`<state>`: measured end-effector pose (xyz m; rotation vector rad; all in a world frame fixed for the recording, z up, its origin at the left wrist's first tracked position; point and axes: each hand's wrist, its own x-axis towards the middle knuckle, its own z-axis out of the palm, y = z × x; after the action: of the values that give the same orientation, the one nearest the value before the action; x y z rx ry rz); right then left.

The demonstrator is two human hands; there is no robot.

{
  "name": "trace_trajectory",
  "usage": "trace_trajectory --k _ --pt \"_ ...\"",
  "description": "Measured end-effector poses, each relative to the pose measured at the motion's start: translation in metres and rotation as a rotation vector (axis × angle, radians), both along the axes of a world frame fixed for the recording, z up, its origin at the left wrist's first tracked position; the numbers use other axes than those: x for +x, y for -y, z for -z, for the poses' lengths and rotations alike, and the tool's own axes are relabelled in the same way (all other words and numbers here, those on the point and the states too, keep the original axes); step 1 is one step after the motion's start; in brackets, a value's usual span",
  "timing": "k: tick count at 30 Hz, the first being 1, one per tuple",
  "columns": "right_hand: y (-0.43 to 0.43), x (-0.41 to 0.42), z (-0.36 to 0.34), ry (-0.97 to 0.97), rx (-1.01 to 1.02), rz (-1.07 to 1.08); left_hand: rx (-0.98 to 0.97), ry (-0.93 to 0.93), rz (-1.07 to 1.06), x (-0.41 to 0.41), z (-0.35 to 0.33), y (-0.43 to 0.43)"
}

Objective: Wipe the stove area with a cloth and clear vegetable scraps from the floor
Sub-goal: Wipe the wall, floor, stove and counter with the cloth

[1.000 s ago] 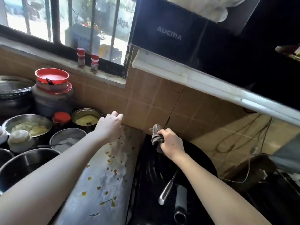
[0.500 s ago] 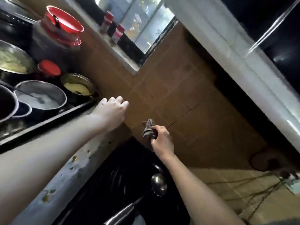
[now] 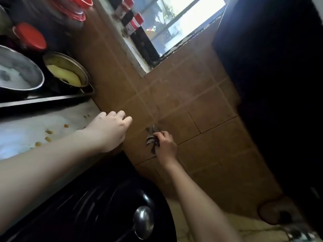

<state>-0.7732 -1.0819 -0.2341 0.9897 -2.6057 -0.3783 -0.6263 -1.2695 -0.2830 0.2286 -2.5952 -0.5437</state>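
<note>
Head view shows your cloth (image 3: 152, 139), a dark bunched rag, gripped in your right hand (image 3: 165, 145), fingers curled closed round it, and now held against the brown wall tiles (image 3: 206, 109) behind the wok (image 3: 97, 198); a second ago that hand sat lower, at the wok's back rim, so you have lifted the rag off the pan edge and up onto the backsplash; your head has also rolled hard, which is why the whole scene tilts; I read this as the wipe beginning on the wall tiles, with the floor scraps out of sight and that part not yet started. Your right arm reaches forward over the wok, wrist straight, knuckles toward the wall; your left hand (image 3: 111, 130) holds nothing, fingers loosely curled, resting at the back corner of the steel counter (image 3: 26, 135) where it meets the tiles, forearm lying across the counter as a brace; it has kept roughly that spot. Yellow food bits (image 3: 49, 132) dot the counter just beside your left wrist, unwiped; a ladle (image 3: 143, 222) lies in the wok; beyond, a pot of yellow food (image 3: 66, 70) stands on a dark tray (image 3: 47, 100).
</note>
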Motion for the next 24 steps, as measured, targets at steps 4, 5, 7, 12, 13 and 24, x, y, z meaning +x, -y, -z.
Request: trace_trajectory --k 4,5,7,12,13,24 --pt "0.005 -0.037 -0.007 -0.085 0.179 -0.075 -0.022 -0.055 0.025 -0.026 -0.004 -0.008" --pt "0.005 -0.047 -0.009 -0.101 0.234 -0.094 -0.028 -0.075 0.019 -0.031 -0.002 -0.007" --pt "0.006 -0.061 -0.009 -0.119 0.393 -0.14 -0.04 -0.096 -0.008 -0.037 0.005 -0.001" --pt "-0.001 -0.085 -0.015 -0.187 0.607 -0.21 -0.091 -0.077 -0.031 -0.033 0.019 0.008" --pt "-0.001 -0.087 -0.021 -0.232 0.629 -0.218 -0.099 -0.071 -0.03 -0.032 0.019 0.01" --pt "0.012 -0.111 -0.123 -0.54 0.008 -0.069 -0.108 -0.048 -0.061 -0.031 0.003 0.022"
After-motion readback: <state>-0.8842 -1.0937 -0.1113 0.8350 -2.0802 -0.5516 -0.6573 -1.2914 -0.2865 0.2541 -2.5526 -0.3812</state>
